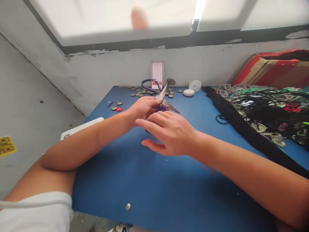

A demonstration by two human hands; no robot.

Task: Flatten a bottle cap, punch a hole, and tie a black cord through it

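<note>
My left hand [144, 107] grips a pair of scissors [163, 93] near the pivot, with the blades spread apart. One blue handle loop rises behind the fingers, and the other is partly hidden below them. At the tip of the upper blade there is a dark round cap-like disc [171, 81]; I cannot tell whether the blade touches it. My right hand [172, 133] hovers just in front, palm down, its index finger and thumb stretched out and apart. Nothing shows in it, though its other fingers are partly hidden.
Bottle caps [171, 95] lie scattered at the back of the blue table [145, 180], near a phone [157, 72], a white oval object [188, 92] and a clear disc [195, 85]. Tangled cords [265, 109] and a black strap [231, 119] cover the right. A small button-like piece [128, 207] lies near the front edge.
</note>
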